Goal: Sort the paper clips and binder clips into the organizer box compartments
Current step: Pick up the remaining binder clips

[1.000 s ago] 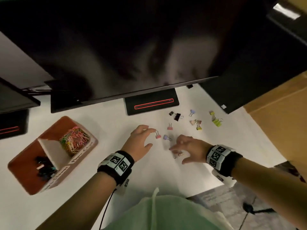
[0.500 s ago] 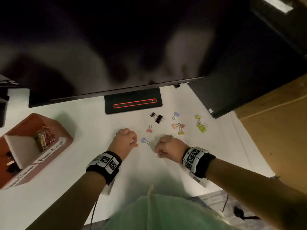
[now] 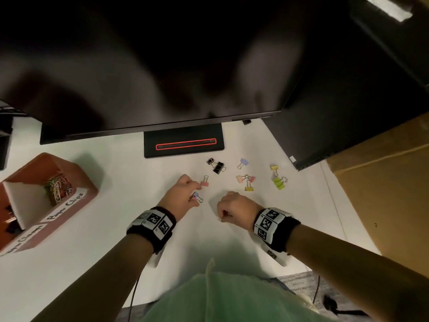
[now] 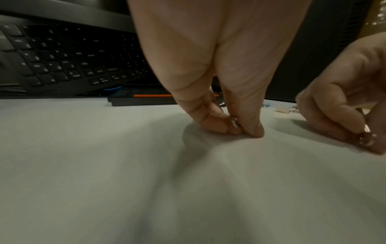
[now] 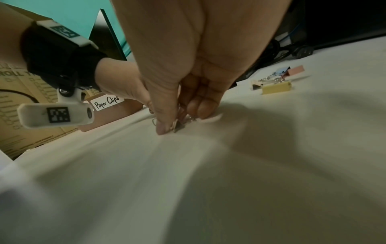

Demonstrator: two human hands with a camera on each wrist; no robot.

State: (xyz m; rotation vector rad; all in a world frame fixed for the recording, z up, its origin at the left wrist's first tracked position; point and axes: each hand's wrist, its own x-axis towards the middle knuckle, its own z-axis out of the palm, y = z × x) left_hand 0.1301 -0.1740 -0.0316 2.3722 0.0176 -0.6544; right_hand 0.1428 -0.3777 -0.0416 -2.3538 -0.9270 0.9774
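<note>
My left hand (image 3: pixel 180 194) pinched a blue binder clip (image 3: pixel 196 195) on the white table (image 3: pixel 116 182). My right hand (image 3: pixel 234 209) pinched another small clip (image 5: pixel 177 126) nearby.

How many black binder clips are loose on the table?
2: a smaller black clip and a larger black clip beside it, near the monitor stand. Left hand and right hand may hide others.

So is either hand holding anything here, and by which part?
Both pinch small binder clips at the table: left hand a clip, part unclear; right hand a clip by its body.
</note>
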